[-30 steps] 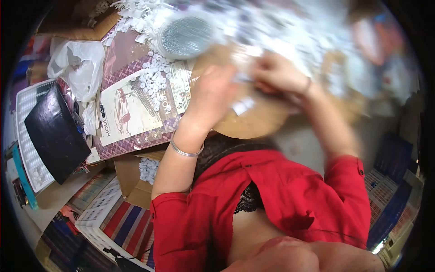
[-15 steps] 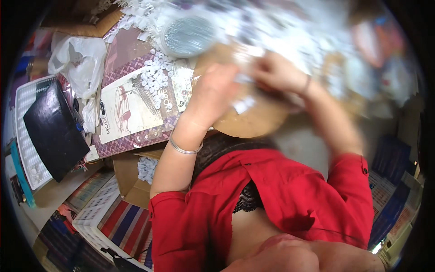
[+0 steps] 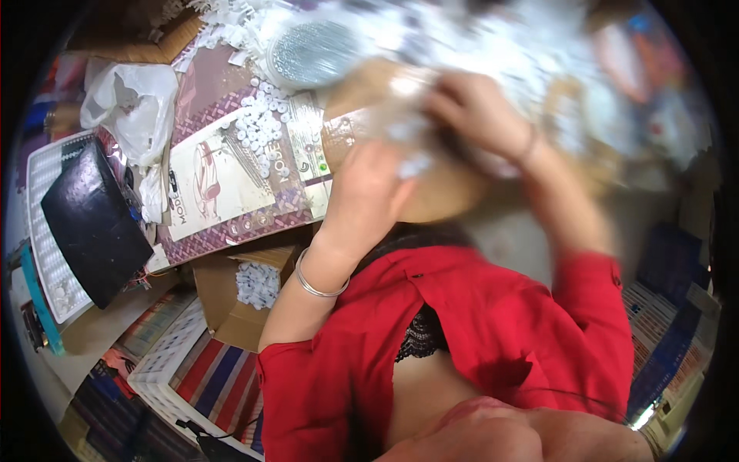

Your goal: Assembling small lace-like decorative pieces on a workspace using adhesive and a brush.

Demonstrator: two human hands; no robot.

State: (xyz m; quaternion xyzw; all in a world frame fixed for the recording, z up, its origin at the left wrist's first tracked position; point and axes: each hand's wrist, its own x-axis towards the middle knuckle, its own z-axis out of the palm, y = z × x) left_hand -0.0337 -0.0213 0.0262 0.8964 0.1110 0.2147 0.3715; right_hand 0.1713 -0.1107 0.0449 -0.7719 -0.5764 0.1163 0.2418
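My left hand, with silver bangles at its wrist, is over the left part of a round brown board. Its fingertips are blurred near a small white piece on the board; whether they hold anything cannot be told. My right hand is curled closed over the board's far right side, thumb and fingers together. What it grips is smeared by motion. Beyond my left hand stands a clear round tub full of thin silvery pins or wires.
Small white round pieces lie on the patterned tabletop at left, with several thin metal rods. White strips heap up at the back. Also left are a plastic bag and a white basket. A carton of white pieces sits below.
My left hand has drawn nearer to my body, its fingers lower on the board. My right hand has risen slightly, staying curled. The whole view has shifted a little.
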